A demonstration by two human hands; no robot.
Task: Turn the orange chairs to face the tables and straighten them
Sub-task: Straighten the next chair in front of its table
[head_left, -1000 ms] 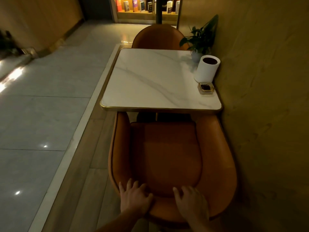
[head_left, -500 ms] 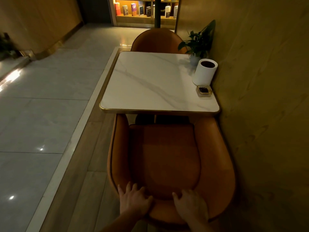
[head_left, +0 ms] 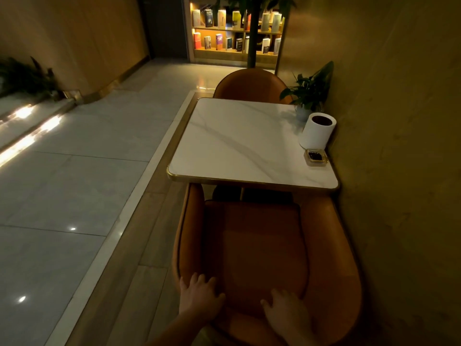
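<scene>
Head view: near orange chair [head_left: 262,245] faces marble table [head_left: 239,146], its front tucked under the table edge and its right arm just beside wall [head_left: 399,196]. Left hand [head_left: 200,299] and right hand [head_left: 287,312] lie flat on the backrest top, fingers spread. Far orange chair [head_left: 250,83] stands beyond the table. White cylinder [head_left: 316,132], small dish [head_left: 315,157] and potted plant [head_left: 309,92] line the wall side.

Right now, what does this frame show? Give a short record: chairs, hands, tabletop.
near chair: orange, faces the table, arms reach under its edge
far chair: orange, across the table, only its upper back visible
left hand: rests flat on the near chair's backrest
right hand: rests on the same backrest, apart from the left
tabletop: potted plant, white cylinder, small tray, all along its right edge
</scene>
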